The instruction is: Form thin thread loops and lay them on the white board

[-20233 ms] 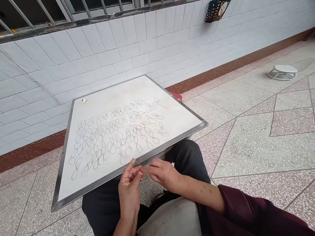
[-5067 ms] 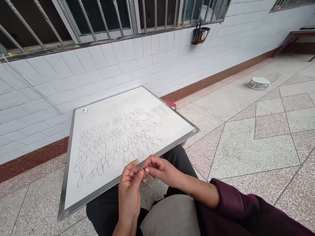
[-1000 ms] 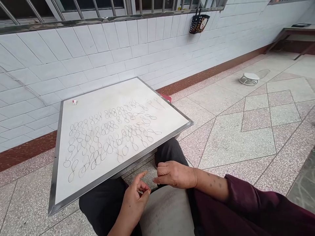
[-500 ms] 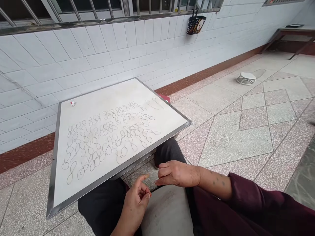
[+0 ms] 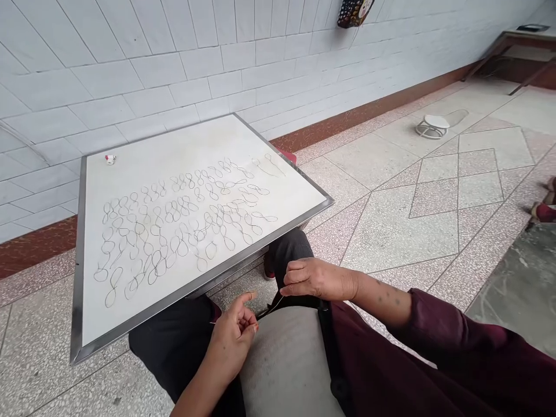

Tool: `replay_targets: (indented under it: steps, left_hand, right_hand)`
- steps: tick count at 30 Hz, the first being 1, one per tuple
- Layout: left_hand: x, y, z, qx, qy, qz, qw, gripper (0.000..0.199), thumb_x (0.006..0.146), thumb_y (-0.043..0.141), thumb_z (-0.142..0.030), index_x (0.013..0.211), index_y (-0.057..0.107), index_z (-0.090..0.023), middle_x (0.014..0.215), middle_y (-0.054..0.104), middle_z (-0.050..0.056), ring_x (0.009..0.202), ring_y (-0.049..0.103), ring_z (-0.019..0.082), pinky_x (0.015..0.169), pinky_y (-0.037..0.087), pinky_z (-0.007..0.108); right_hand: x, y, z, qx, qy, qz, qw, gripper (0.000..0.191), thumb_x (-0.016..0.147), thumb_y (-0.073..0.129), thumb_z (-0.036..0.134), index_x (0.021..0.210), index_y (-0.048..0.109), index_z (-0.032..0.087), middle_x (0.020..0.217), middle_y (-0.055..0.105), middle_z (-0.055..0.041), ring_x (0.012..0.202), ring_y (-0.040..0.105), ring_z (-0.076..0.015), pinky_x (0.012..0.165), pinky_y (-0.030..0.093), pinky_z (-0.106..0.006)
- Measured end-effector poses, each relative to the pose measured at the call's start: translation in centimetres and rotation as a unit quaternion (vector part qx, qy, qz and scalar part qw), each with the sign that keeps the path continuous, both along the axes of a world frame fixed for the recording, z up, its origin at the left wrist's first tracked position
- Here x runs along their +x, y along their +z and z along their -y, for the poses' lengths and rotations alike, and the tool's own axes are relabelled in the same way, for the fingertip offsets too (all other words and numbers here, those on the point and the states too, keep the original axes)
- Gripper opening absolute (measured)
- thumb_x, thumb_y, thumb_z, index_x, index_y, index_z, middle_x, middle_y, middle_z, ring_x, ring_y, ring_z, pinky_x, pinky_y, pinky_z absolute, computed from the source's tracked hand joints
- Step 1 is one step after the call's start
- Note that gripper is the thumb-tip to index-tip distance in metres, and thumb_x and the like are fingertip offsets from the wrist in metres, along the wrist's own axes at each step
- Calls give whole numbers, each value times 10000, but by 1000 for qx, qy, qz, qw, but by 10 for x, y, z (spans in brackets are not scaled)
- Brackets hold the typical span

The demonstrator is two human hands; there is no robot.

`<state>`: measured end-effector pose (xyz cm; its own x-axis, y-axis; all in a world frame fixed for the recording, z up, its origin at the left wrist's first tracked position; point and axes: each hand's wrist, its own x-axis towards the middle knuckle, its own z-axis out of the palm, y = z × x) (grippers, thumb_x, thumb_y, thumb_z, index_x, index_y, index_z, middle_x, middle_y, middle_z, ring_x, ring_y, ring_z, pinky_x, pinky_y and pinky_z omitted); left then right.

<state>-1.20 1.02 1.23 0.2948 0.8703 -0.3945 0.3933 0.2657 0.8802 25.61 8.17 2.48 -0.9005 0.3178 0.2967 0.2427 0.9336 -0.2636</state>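
White table (image 5: pixel 182 145) ahead; right hand (image 5: pixel 315 279) pinches thin strand (image 5: pixel 277 303).

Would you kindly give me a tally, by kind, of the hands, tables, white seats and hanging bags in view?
Hands: 2, the left hand and the right hand
Tables: 2, the white-topped table and the far table
White seats: 1, the low stool
Hanging bags: 1, the dotted bag
Total: 6
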Motion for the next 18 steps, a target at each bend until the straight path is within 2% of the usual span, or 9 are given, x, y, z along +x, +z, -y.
replay_targets:
  steps: [6,9,11,13,15,18]
  left_hand:
    - [-3,-1,-1,5,8,-9,1000,551,738,531,-241,1283,568,-169,751,594,-13,692,555,186,712,448,336]
    - [-4,0,-4,6,46,-5,999,577,724,549,-270,1288,561,-148,738,599,-11,687,565,191,708,454,337]
    - [-4,1,-8,6,66,1,998,606,715,562,-290,1298,546,-128,739,607,-4,684,569,195,694,458,337]
    - [-2,2,-10,9,68,5,998,617,714,570,-299,1304,539,-120,736,616,1,678,574,199,677,458,337]
    - [-2,-1,-10,15,62,8,998,608,722,582,-305,1301,544,-125,721,622,2,670,584,203,660,456,335]
    - [-7,-16,-7,24,74,18,997,617,718,620,-354,1294,562,-141,694,618,2,655,594,214,620,450,333]
  right_hand:
    - [21,0,-7,-4,-12,-2,1000,287,1054,392,167,1098,675,143,939,661,-90,849,528,-188,744,472,-305]
    - [31,4,-13,3,-95,-68,993,284,1050,384,140,1110,661,144,978,654,-102,886,532,-189,768,474,-314]
    - [24,9,-13,5,-145,-111,983,257,1042,413,130,1120,658,144,1002,648,-102,914,532,-186,793,467,-315]
    - [6,13,-8,-5,-100,-83,992,216,1037,470,180,1150,652,150,1045,656,-97,957,537,-188,829,456,-319]
    - [-19,13,-2,27,-32,-36,998,193,1029,518,259,1095,671,161,926,663,-64,890,535,-186,760,435,-311]
    - [-45,8,-1,65,11,6,998,177,1025,503,179,985,675,166,805,642,-20,786,500,-165,665,378,-305]
